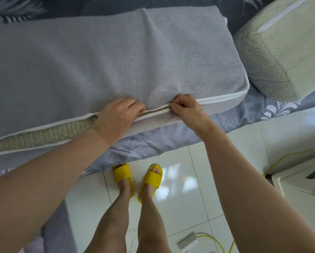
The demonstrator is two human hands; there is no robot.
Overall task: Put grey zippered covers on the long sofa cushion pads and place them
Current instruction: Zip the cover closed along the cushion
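Pinching zipper pull (169,107): right hand (186,108). Left hand (116,117) grips grey cover (80,61). Right of hands: 1 bare pad (277,52). Below: 2 yellow slippers (122,175).

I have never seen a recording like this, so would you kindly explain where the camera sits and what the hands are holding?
There is no machine: a person works with bare hands, and the single picture comes from a camera on their head, looking down. A long pad in a grey cover lies on a patterned fabric. The right hand pinches the zipper pull; the left hand grips the cover's edge beside it. Right of the pull the zipper is closed; left of it the woven pad shows through the gap. A second, bare pad lies at the right.
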